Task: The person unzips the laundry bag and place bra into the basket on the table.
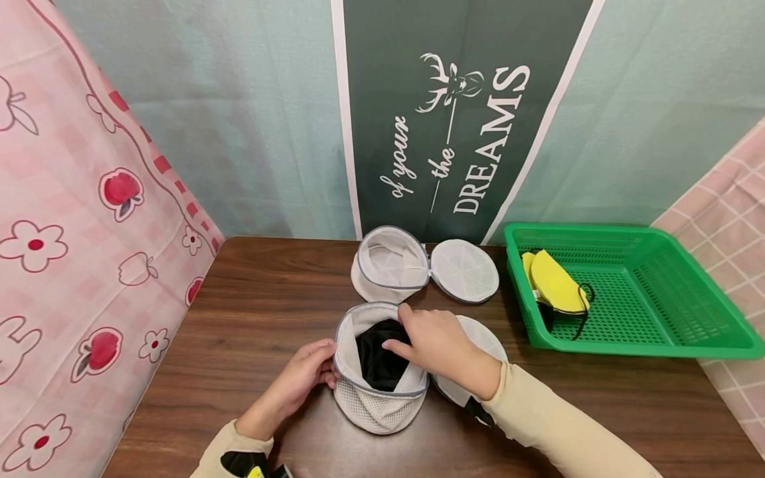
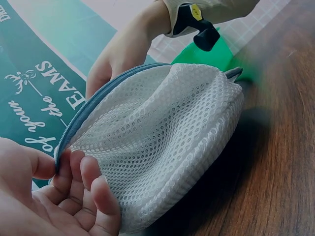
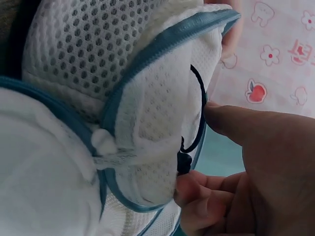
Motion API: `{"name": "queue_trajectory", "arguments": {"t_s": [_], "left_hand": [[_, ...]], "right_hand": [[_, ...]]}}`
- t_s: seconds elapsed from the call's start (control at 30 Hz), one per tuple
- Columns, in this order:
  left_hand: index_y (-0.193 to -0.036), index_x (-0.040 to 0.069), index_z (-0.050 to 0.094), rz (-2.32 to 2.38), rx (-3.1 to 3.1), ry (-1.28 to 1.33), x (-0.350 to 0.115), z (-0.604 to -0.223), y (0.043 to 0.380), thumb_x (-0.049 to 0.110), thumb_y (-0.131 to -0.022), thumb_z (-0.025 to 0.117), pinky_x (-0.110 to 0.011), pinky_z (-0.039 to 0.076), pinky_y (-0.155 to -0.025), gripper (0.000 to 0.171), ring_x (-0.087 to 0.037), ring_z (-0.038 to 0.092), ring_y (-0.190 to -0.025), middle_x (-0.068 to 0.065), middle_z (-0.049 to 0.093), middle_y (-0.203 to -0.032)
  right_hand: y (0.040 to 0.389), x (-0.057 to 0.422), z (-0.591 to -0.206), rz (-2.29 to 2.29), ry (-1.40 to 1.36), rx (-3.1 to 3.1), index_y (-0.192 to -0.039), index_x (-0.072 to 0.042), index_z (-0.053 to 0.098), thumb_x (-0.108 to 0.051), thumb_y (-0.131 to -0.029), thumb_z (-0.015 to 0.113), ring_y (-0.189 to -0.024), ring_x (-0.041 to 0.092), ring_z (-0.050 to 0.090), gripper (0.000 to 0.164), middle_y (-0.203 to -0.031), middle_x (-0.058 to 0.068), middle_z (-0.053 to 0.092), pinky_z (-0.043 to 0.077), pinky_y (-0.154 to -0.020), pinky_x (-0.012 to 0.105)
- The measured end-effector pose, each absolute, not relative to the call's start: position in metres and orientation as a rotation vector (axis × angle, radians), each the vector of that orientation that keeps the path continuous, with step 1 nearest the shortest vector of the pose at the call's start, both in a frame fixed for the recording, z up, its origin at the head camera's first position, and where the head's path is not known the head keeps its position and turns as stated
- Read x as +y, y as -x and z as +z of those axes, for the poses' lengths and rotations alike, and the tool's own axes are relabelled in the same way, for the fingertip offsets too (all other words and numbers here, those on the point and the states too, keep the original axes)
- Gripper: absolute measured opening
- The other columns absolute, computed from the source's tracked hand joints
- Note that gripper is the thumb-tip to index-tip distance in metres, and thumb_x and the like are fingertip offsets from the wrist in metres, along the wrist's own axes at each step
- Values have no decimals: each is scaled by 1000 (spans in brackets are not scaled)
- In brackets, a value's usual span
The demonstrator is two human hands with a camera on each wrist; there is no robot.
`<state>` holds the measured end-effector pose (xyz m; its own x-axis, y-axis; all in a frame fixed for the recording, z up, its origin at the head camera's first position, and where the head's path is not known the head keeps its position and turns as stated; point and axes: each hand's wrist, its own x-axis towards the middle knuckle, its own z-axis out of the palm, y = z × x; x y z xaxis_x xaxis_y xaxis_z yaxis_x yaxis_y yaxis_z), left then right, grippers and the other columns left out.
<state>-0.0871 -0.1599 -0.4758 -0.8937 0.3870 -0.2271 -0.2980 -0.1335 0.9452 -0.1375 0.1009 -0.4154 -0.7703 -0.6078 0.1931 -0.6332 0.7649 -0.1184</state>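
A round white mesh laundry bag (image 1: pixel 379 409) with a grey zipper edge stands unzipped on the table, its round lid (image 1: pixel 489 340) folded out to the right. Inside lies a black cloth item (image 1: pixel 381 358); the right wrist view shows a black cord and a small black toggle (image 3: pixel 184 163) at the bag's mouth. With thumb and index finger my left hand (image 1: pixel 307 372) pinches the zipper edge on the left. My right hand (image 1: pixel 439 342) reaches over the far right rim, thumb and fingers apart, touching the rim and the cord.
Behind stands a second open mesh bag (image 1: pixel 388 293), its lid (image 1: pixel 465 271) spread rightward. At the right is a green plastic basket (image 1: pixel 651 345) holding a yellow cloth item (image 1: pixel 557 282) with black cord. Curtains border the wooden table (image 1: pixel 269 285) at the back and sides.
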Motion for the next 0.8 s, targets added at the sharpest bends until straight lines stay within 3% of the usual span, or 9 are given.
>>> {"name": "queue_trajectory", "arguments": {"t_s": [0.23, 0.4, 0.8], "left_hand": [[-84, 12, 56, 2069, 1704, -93, -160, -475, 87, 14, -107, 41, -21, 50, -62, 28, -8, 55, -67, -1, 55, -76], [-84, 12, 56, 2071, 1708, -89, -160, -475, 88, 14, -107, 42, -21, 50, -62, 28, -8, 54, -66, -1, 55, -76], [-84, 12, 57, 2065, 1703, -75, -158, -477, 87, 14, -107, 42, -21, 49, -62, 27, -8, 56, -69, 0, 56, -77]], "right_hand": [[140, 97, -412, 123, -981, -2946, -90, -9, 60, -61, -76, 80, -58, 27, 62, 58, -66, 3, 60, 46, -48, 41], [142, 92, -414, 39, -961, -3009, -83, -9, 63, -63, -69, 83, -61, 31, 64, 59, -70, 7, 66, 50, -52, 44], [142, 84, -416, -21, -1029, -3003, -76, -10, 65, -36, -80, 84, -66, 30, 67, 33, -71, 9, 67, 55, -55, 45]]}}
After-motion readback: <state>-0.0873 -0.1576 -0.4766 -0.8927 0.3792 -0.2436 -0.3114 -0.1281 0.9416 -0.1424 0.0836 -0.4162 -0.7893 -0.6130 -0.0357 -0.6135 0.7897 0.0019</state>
